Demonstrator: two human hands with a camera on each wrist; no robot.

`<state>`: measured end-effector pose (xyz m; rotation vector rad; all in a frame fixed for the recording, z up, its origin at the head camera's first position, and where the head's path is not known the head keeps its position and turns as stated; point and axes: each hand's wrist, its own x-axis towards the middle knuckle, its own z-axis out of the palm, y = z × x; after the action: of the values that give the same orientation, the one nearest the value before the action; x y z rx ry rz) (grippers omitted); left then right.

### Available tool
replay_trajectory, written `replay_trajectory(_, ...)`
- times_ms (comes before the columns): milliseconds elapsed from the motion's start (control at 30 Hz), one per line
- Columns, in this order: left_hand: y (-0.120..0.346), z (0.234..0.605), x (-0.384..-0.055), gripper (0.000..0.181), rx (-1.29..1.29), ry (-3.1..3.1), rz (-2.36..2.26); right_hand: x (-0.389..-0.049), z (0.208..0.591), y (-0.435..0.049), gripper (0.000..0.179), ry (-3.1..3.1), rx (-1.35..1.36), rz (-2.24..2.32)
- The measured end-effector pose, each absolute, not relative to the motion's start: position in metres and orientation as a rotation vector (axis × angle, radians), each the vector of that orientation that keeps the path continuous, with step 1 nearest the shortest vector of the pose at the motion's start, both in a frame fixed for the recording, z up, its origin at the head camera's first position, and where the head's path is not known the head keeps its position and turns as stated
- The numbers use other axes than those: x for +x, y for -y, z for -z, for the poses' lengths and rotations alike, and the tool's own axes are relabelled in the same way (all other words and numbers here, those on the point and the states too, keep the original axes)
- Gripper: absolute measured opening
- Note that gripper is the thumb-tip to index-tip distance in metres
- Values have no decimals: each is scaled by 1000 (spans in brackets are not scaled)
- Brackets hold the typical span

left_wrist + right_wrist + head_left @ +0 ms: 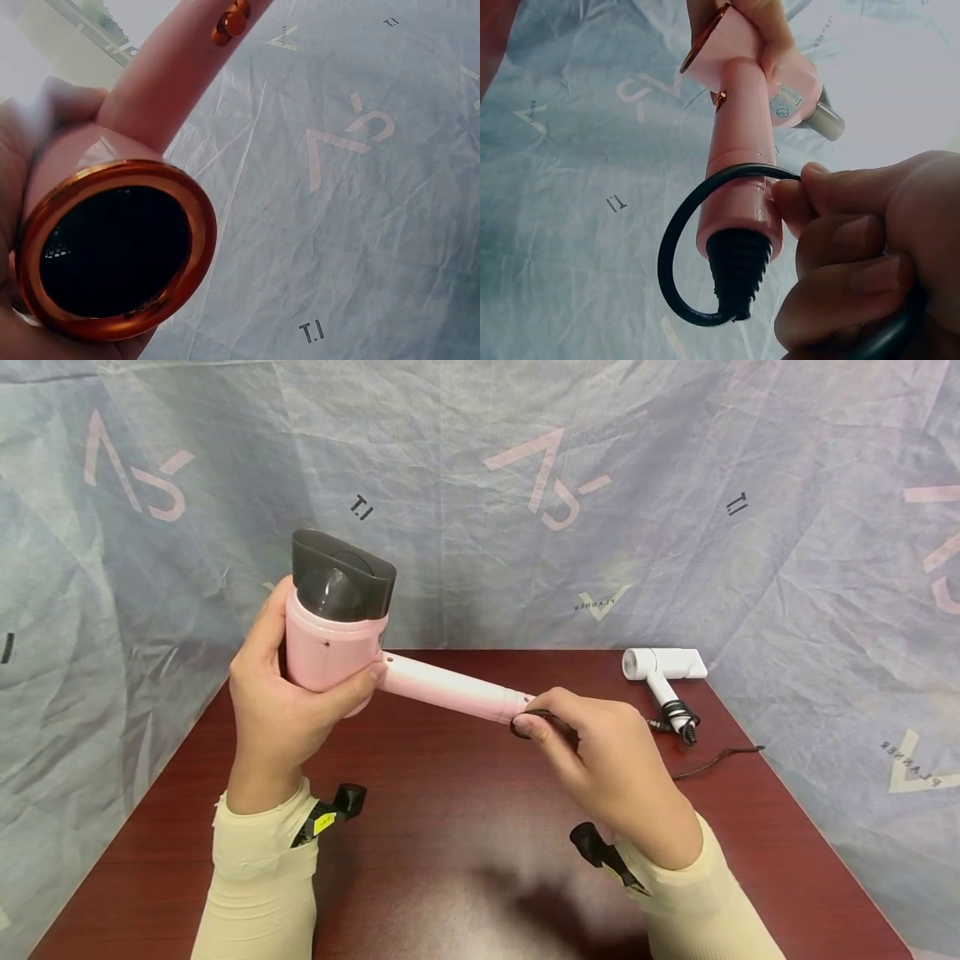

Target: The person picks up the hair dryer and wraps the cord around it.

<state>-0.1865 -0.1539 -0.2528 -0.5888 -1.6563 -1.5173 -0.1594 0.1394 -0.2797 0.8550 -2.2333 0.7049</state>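
My left hand [281, 706] grips the barrel of a pink hair dryer [330, 652], which is held up over the table. A dark flattened nozzle [341, 581] points upward on the barrel, and the handle slants down to the right. In the left wrist view the orange-rimmed rear grille [116, 251] faces the camera. At the handle's end my right hand [607, 752] pinches the black power cord [676, 232] between thumb and forefinger. The cord loops from its ribbed sleeve [739, 262] across the handle, and more of it passes through the curled lower fingers.
A white hair dryer [667, 664] lies at the back right of the dark red table [435, 860], its black cord [678, 714] wound round its handle. Near the right edge a length of dark cord [720, 760] trails over the tabletop. Printed grey cloth [442, 460] hangs behind and at both sides.
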Motion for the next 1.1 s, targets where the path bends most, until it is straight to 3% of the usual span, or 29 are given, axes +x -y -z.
replay_trajectory(300, 157, 251, -185, 80, -694, 1646, 1532, -157, 276, -145, 21, 2234, 830, -851)
replay_trajectory(633, 163, 252, -187, 79, -786, 1562, 1684, -151, 275, -146, 18, 2306, 911, -1073)
replay_trajectory(1100, 162, 253, -188, 75, -838, 1502, 1801, -157, 273, -150, 9, 2256, 970, -1044)
